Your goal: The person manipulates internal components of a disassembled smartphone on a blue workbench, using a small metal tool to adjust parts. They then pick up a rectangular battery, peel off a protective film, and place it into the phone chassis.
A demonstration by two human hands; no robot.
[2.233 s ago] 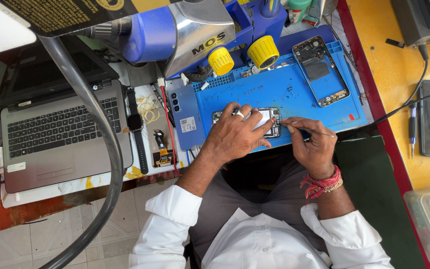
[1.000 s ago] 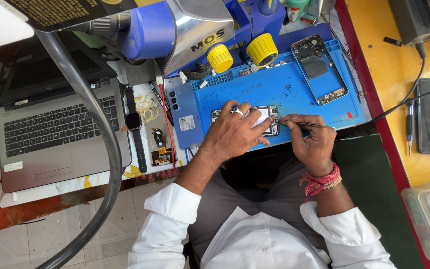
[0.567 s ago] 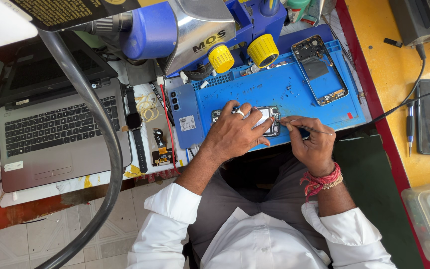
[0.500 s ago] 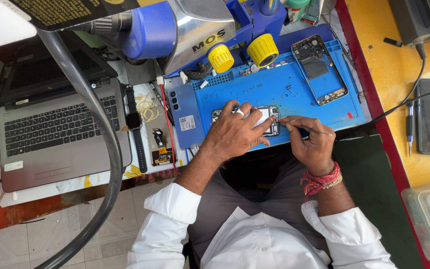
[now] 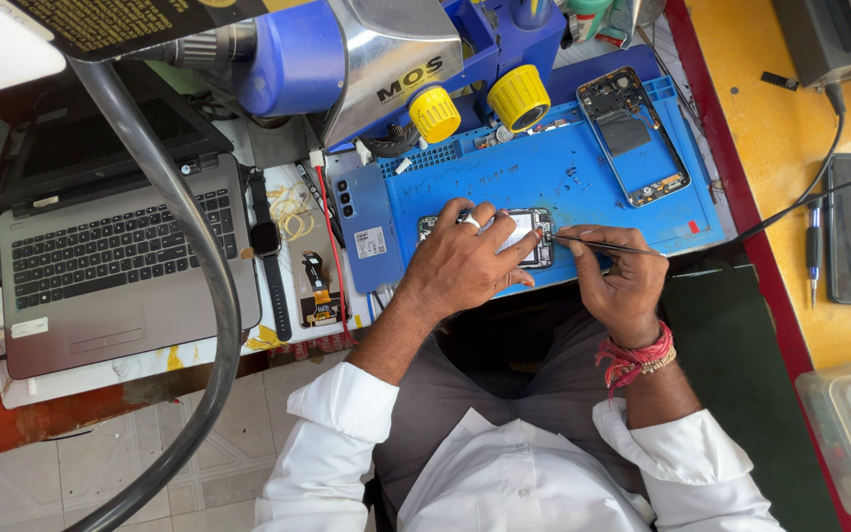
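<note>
Head view: left hand (image 5: 460, 268) fingers press flat on small opened dark phone body (image 5: 529, 236), at near edge of blue rubber work mat (image 5: 563, 177). Right hand (image 5: 622, 281) pinches thin metal tweezers (image 5: 603, 244), tip at phone's edge. Risk: tip slips w/ too much push, could scratch board. White rectangular label (image 5: 370, 242) on blue phone back cover (image 5: 364, 227), left of mat.

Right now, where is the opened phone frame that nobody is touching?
In the head view, the opened phone frame lies at the far right of the blue work mat, beyond the right hand and beside the yellow knobs.
</note>
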